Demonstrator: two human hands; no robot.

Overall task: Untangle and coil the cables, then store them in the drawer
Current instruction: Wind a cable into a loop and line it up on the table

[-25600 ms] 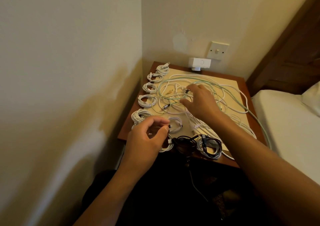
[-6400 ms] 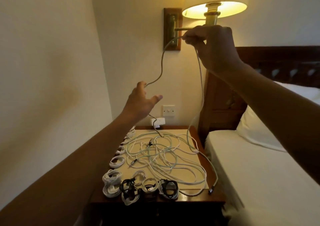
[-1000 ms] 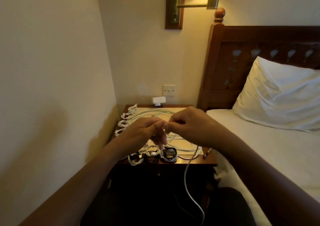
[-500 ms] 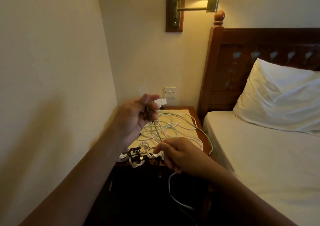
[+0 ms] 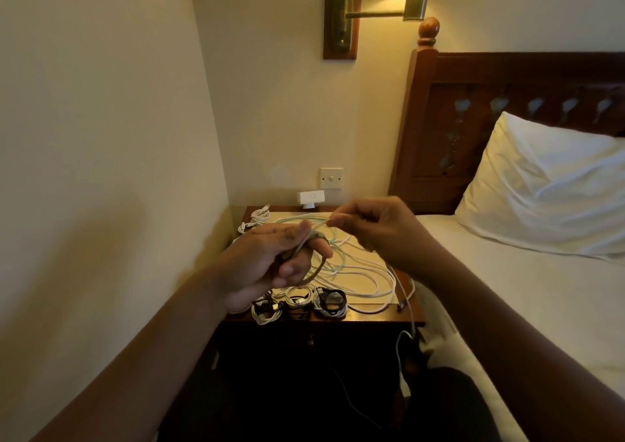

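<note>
Gripping one cable (image 5: pixel 317 270), left hand (image 5: pixel 267 265) and right hand (image 5: pixel 378 231).

1. The wooden worktop (image 5: pixel 365 319) carries a cream sheet (image 5: pixel 363 301).
2. Loose white and green cables (image 5: pixel 358 270) sprawl under the right grip (image 5: pixel 375 228).
3. Small coiled bundles (image 5: pixel 299 302) line the edge below the left grip (image 5: pixel 267 265).

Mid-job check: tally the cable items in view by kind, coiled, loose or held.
Front-edge coils: 3
Back-left coils: 2
Loose tangle: 1
Held cable, left hand to right hand: 1
Total: 7; the left hand may hide more coils.
</note>
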